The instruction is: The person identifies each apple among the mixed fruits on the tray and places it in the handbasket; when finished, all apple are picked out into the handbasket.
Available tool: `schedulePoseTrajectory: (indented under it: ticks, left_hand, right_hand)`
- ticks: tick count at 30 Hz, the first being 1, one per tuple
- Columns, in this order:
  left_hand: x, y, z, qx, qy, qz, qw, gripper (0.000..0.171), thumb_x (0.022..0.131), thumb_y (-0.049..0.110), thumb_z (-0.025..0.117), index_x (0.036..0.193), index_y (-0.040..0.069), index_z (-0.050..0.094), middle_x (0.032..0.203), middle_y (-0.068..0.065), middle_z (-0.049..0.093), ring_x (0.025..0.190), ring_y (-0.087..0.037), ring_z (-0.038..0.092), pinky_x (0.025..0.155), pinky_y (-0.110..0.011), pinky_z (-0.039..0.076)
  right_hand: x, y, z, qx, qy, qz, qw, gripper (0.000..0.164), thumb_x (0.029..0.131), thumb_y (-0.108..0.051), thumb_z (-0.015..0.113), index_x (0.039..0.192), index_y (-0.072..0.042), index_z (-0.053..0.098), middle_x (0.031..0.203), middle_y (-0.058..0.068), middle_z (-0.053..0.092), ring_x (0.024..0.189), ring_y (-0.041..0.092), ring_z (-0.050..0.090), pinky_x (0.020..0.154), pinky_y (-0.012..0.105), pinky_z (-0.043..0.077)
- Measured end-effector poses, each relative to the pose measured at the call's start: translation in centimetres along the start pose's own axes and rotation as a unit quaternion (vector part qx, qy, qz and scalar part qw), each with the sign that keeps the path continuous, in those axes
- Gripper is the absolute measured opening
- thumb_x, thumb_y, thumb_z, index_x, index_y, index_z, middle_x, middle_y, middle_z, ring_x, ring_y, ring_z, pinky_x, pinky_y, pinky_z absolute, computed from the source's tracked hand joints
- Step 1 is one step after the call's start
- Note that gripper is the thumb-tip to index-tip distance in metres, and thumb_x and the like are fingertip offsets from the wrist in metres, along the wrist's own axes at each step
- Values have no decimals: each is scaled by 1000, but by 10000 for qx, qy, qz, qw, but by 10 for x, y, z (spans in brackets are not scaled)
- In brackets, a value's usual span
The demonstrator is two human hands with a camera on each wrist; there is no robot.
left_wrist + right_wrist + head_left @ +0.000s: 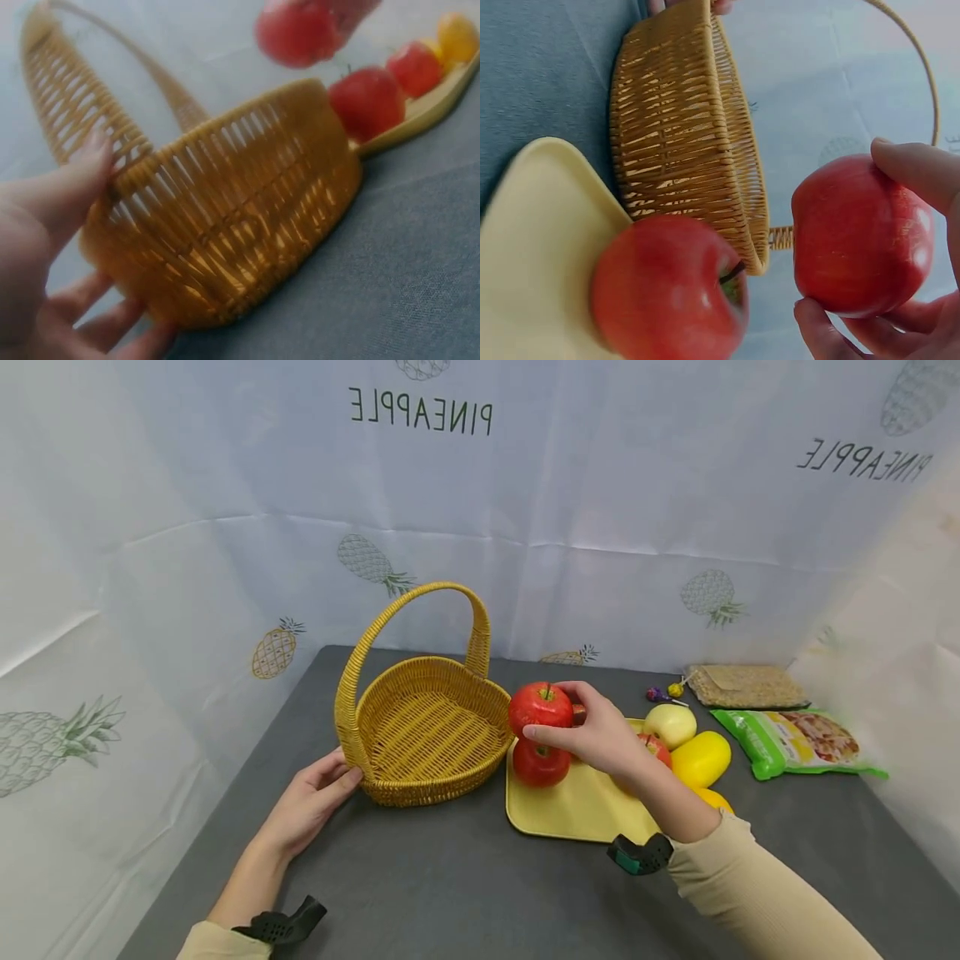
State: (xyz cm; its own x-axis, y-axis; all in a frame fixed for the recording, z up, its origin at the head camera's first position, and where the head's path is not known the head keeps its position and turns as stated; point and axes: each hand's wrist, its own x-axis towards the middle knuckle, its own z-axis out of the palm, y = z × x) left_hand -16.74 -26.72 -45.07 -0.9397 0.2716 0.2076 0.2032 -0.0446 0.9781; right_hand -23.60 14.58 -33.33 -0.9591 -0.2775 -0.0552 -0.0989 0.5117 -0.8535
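Observation:
My right hand [603, 735] grips a red apple [537, 708] between thumb and fingers, raised near the right rim of a yellow wicker basket [431, 739]. In the right wrist view this apple [859, 236] is beside the basket's rim. Another red apple [542, 766] sits below it at the left end of a pale yellow tray [577, 814]. My left hand [311, 797] holds the basket's left side; the left wrist view shows the thumb at the handle's base and fingers against the woven wall [247, 202]. No fruit shows inside the basket.
On the tray's right are a red apple [657, 749], a pale green-yellow apple [670, 725] and yellow fruits [701, 760]. Beyond lie lollipops [656, 694], a pack of grain [746, 686] and a green packet [795, 743]. A pineapple-print curtain [600, 527] encloses the table.

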Motion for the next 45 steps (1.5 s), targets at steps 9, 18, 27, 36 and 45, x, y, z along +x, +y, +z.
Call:
schedulePoseTrajectory:
  ticks: [9, 18, 27, 36, 45]
  left_hand:
    - [1, 1, -1, -372, -89, 96, 9992, 35, 109, 3, 49, 139, -16, 48, 145, -4, 51, 130, -14, 54, 104, -26, 46]
    - [-3, -2, 0, -457, -18, 248, 9986, 37, 108, 1, 49, 140, -17, 47, 150, -2, 48, 129, -12, 55, 103, -27, 47]
    - [-5, -1, 4, -304, 180, 112, 9993, 36, 107, 3, 53, 137, -17, 50, 149, -4, 48, 123, -9, 59, 101, -28, 49]
    - [-1, 3, 3, -61, 245, -79, 9996, 37, 107, 7, 56, 138, -13, 53, 154, -14, 40, 122, -9, 59, 100, -29, 50]
    - [-2, 2, 5, -266, 244, -32, 9993, 40, 106, 5, 55, 136, -21, 48, 158, -26, 28, 127, -6, 54, 100, -27, 50]
  right_hand:
    - [28, -15, 5, -346, -302, 102, 9989, 86, 80, -55, 84, 147, -16, 47, 132, 9, 60, 118, 28, 59, 92, 48, 55]
    - [41, -26, 10, -544, -530, 151, 9970, 86, 78, -55, 85, 146, -17, 49, 131, 7, 59, 117, 28, 58, 93, 47, 53]
    - [58, -28, 19, -469, -811, 103, 9955, 80, 81, -48, 86, 144, -14, 50, 132, 8, 56, 117, 28, 57, 95, 47, 52]
    - [73, -29, 32, -205, -802, 121, 9965, 79, 81, -44, 87, 142, -10, 51, 131, 10, 58, 118, 29, 55, 99, 48, 50]
    - [88, -36, 44, -638, -953, 43, 9934, 81, 79, -46, 87, 141, -8, 51, 128, 9, 59, 116, 28, 55, 94, 43, 53]
